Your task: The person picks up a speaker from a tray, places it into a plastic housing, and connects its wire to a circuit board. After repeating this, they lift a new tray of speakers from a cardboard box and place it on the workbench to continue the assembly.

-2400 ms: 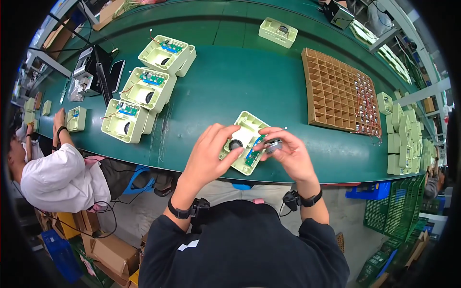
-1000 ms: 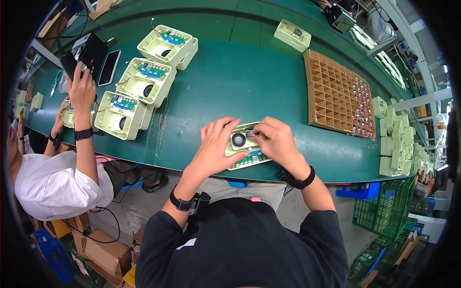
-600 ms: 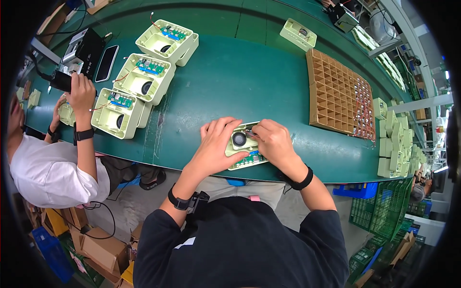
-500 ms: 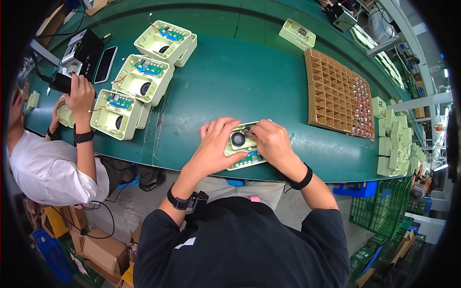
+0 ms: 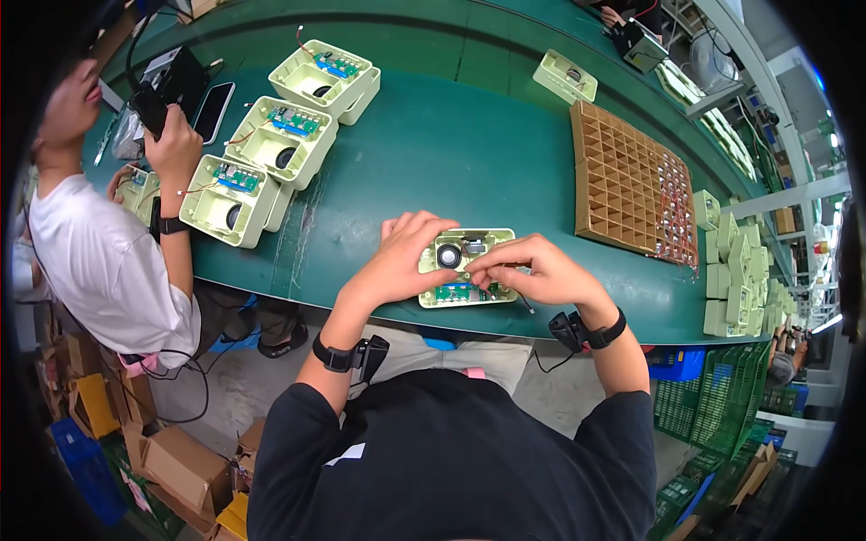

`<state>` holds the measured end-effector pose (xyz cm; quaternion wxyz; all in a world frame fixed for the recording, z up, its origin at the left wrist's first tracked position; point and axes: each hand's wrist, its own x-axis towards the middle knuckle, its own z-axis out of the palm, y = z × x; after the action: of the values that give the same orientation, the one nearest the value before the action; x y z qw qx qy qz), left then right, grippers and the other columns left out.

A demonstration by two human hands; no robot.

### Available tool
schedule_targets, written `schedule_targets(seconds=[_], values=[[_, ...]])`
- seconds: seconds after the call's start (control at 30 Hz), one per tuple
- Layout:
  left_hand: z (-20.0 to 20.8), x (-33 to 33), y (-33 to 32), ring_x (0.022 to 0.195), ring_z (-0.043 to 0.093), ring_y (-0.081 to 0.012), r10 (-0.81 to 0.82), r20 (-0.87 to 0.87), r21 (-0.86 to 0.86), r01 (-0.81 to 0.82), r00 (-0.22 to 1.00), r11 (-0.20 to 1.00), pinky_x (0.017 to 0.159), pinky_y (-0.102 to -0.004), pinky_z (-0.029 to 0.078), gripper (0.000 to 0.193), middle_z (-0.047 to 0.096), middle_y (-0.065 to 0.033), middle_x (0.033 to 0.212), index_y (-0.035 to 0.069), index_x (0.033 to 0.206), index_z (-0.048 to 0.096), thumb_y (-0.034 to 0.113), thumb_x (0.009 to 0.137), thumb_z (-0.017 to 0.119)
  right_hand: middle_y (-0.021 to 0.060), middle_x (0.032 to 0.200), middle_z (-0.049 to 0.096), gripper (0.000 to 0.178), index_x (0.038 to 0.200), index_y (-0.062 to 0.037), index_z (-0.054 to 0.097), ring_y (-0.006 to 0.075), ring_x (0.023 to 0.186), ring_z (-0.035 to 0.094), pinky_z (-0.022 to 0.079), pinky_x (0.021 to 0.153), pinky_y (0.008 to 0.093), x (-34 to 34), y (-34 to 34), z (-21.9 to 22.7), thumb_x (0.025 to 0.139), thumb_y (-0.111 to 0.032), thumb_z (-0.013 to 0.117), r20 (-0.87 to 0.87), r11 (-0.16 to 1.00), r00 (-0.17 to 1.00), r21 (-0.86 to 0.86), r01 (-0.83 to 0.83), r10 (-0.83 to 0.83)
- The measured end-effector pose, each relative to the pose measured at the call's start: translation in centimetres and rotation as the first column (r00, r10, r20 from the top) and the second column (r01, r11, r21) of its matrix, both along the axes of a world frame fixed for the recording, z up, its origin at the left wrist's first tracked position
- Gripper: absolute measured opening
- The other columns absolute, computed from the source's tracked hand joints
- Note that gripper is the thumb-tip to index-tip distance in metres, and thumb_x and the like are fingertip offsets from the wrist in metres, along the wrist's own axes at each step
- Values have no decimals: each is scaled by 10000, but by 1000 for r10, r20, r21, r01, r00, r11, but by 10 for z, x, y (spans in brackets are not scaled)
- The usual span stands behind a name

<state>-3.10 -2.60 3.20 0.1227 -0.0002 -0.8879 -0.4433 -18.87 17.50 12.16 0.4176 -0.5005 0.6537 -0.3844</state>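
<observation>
A pale green plastic housing (image 5: 432,236) rests on the green table before me, open side up. Inside it are a round black speaker (image 5: 448,256), a small metallic part (image 5: 473,245) at the far side and a green circuit board (image 5: 454,293) along the near side. My left hand (image 5: 397,263) grips the housing's left end, thumb over the near-left part and fingers at the far-left corner. Over the middle and right of the housing, my right hand (image 5: 539,272) pinches with its fingertips; what they hold is hidden. A dark wire end (image 5: 527,305) sticks out at the near right.
Similar housings (image 5: 236,200) stand stacked in a row at left, near a phone (image 5: 215,113). A co-worker (image 5: 108,243) sits left, holding a black tool (image 5: 149,110). A divided cardboard tray (image 5: 619,185) lies right, with one housing (image 5: 566,76) beyond and more housings (image 5: 722,298) piled far right.
The housing has turned from tilted to nearly square with the table edge. My right hand has shifted from its far-right part toward the middle and nearer side. The co-worker's head and arm have moved.
</observation>
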Motion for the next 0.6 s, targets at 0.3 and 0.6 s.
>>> schedule_targets(seconds=[0.3,0.6], values=[[-6,4,4,1239,505,-281,39,32,23,-40,999,999,1097,-414,299,664,585,-78,1250,138,1378,588,315,788,834,98,964,753,146,1011,-34,765,233,822,706,564,738,332,-6,-17,-11,874,14,758,-258,969,953,-144,-202,160],[-9,5,4,1237,503,-277,47,14,36,-47,999,998,1102,-414,297,659,582,-72,1259,149,1395,583,322,807,824,53,1132,721,144,941,-55,785,235,898,651,551,720,358,-3,-19,0,803,-17,798,-499,942,853,-186,-279,154]])
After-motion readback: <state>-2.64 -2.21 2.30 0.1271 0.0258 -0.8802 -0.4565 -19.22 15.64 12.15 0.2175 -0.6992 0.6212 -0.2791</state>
